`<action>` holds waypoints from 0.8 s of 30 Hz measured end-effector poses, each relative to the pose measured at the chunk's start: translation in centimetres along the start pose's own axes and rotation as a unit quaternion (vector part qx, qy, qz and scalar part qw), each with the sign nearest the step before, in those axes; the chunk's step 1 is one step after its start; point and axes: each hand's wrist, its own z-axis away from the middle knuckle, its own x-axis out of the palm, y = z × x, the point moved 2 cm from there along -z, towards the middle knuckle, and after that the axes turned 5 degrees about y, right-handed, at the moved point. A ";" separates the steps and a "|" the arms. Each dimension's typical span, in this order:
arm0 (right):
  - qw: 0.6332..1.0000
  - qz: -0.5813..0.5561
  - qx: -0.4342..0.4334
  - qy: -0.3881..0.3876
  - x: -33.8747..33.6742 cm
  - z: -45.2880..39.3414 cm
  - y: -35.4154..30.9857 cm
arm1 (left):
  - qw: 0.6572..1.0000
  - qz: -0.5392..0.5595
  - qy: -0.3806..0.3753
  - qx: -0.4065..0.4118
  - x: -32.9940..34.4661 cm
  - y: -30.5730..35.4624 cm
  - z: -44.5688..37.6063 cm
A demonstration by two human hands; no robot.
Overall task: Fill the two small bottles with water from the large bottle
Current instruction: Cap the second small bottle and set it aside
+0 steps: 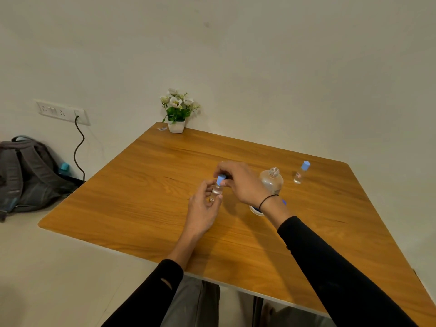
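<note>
A small clear bottle point(216, 191) stands on the wooden table point(146, 185) near its middle. My left hand point(203, 210) grips its body. My right hand point(238, 182) pinches its light blue cap point(221, 179) from above. The large clear bottle point(271, 180), round and uncapped, stands just right of my right hand. A second small bottle point(301, 173) with a light blue cap stands upright farther right, apart from both hands. A white and blue lid point(256, 210) lies on the table, partly hidden under my right wrist.
A white pot of flowers point(177, 112) stands at the table's far corner by the wall. A grey backpack point(26, 173) sits on the floor at left, below a wall socket with a black cable point(79, 147).
</note>
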 end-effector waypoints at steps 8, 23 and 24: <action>0.992 0.113 -0.060 -0.024 -0.2 0.0 -0.7 | 1.000 -0.004 -0.016 0.001 0.0 -0.4 -0.1; 0.981 0.187 -0.040 -0.034 -1.3 0.0 -0.4 | 1.000 0.009 -0.025 0.003 0.2 -0.4 -0.1; 0.984 0.159 -0.048 -0.067 -1.5 0.0 -0.6 | 1.000 0.015 -0.026 -0.002 0.2 -0.5 -0.2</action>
